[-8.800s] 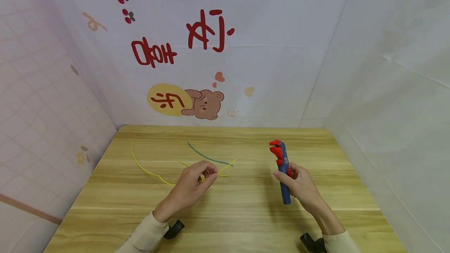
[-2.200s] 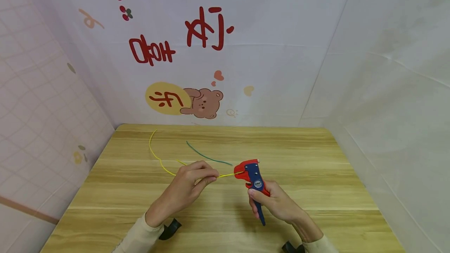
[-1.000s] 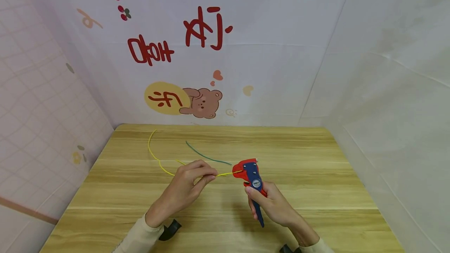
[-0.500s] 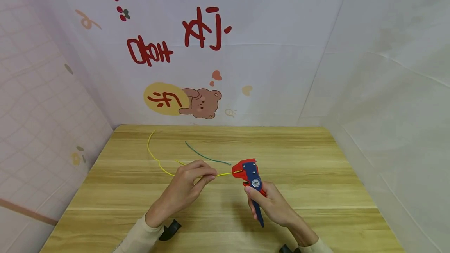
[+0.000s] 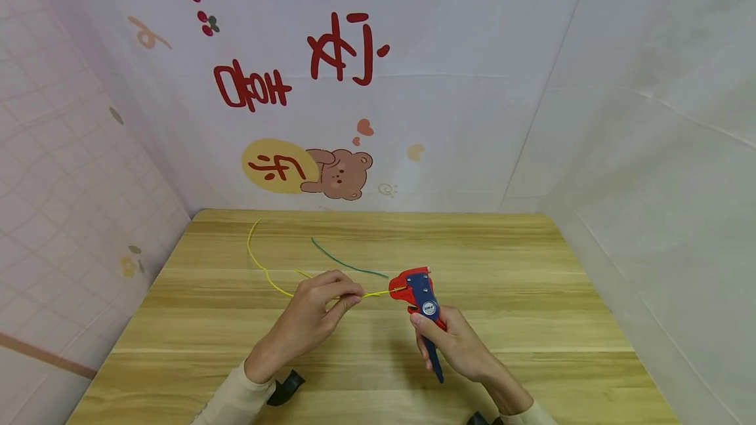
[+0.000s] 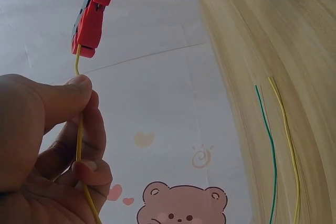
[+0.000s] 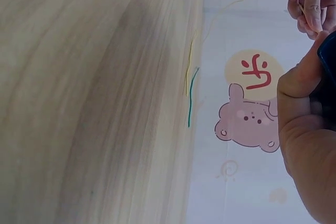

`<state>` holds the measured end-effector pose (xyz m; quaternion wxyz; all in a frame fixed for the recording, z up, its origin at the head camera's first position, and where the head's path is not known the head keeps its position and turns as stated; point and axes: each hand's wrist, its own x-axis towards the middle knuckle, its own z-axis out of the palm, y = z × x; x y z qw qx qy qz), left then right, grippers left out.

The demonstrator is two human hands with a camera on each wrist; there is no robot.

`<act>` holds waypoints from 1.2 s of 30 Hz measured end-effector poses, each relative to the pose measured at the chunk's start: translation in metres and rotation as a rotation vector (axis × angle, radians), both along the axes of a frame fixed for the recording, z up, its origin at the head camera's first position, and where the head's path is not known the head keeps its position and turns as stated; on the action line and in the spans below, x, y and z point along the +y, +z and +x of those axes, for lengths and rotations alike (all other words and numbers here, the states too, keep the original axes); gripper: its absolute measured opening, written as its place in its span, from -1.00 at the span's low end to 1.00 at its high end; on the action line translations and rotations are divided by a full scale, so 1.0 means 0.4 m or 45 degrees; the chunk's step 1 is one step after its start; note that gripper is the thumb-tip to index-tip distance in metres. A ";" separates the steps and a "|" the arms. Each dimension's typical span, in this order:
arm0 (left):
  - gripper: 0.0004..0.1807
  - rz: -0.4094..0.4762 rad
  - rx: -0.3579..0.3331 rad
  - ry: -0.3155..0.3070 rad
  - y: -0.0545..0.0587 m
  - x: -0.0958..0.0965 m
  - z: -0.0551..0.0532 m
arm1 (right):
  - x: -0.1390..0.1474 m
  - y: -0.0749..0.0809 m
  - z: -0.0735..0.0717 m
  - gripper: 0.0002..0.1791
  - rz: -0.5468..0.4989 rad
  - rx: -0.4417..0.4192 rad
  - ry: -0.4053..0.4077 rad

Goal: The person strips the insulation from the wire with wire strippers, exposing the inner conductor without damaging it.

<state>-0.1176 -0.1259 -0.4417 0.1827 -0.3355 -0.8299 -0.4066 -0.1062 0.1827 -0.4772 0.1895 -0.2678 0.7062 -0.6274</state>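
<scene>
My left hand (image 5: 319, 310) pinches a thin yellow wire (image 6: 79, 145) between thumb and forefinger, close to its right end. The wire's long tail curves away to the back left, over the table. My right hand (image 5: 463, 343) grips a red and blue wire stripper (image 5: 424, 297) by its handles, thumb across the front. Its red head points left, and the tip of the yellow wire lies between its jaws. In the left wrist view the wire enters the red nose (image 6: 88, 32) with a small bend below it. The right wrist view shows only part of the tool's dark handle (image 7: 329, 59).
A short green wire (image 5: 348, 263) lies on the wooden table (image 5: 502, 248) behind the left hand. Beside it lies a second yellow wire (image 6: 287, 129), partly hidden by that hand in the head view. Printed white cloth walls (image 5: 461, 117) enclose the table's back and sides.
Earlier the wire stripper stood apart at the right, jaws agape. The right hand has brought it left and turned it onto the wire's end. Over the last second, both hands have stayed nearly still.
</scene>
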 end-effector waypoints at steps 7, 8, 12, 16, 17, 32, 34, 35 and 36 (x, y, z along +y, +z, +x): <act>-0.84 0.004 -0.023 0.013 0.002 0.001 0.003 | 0.000 -0.001 0.002 -0.60 0.014 -0.017 -0.017; -0.84 0.003 -0.029 0.017 0.003 0.002 0.003 | 0.000 -0.001 0.003 -0.60 0.015 -0.025 -0.020; -0.82 0.003 -0.045 0.029 0.004 0.003 0.003 | 0.000 -0.001 0.004 -0.59 0.013 -0.049 -0.026; -0.79 0.007 -0.048 0.035 0.002 0.004 0.002 | -0.001 -0.002 0.005 -0.58 0.005 -0.056 -0.021; -0.78 0.008 -0.050 0.035 0.002 0.004 0.001 | -0.002 -0.003 0.005 -0.59 0.003 -0.057 -0.020; -0.78 0.005 -0.034 0.039 0.001 0.006 0.002 | -0.003 -0.002 0.005 -0.55 0.039 -0.040 -0.038; -0.78 0.003 -0.030 0.038 0.001 0.006 0.001 | -0.003 -0.002 0.006 -0.55 0.048 -0.050 -0.046; -0.78 0.002 -0.029 0.038 0.001 0.006 0.001 | -0.003 -0.001 0.007 -0.55 0.052 -0.053 -0.048; -0.79 0.000 -0.027 0.038 0.000 0.006 0.001 | -0.003 -0.001 0.007 -0.55 0.055 -0.054 -0.050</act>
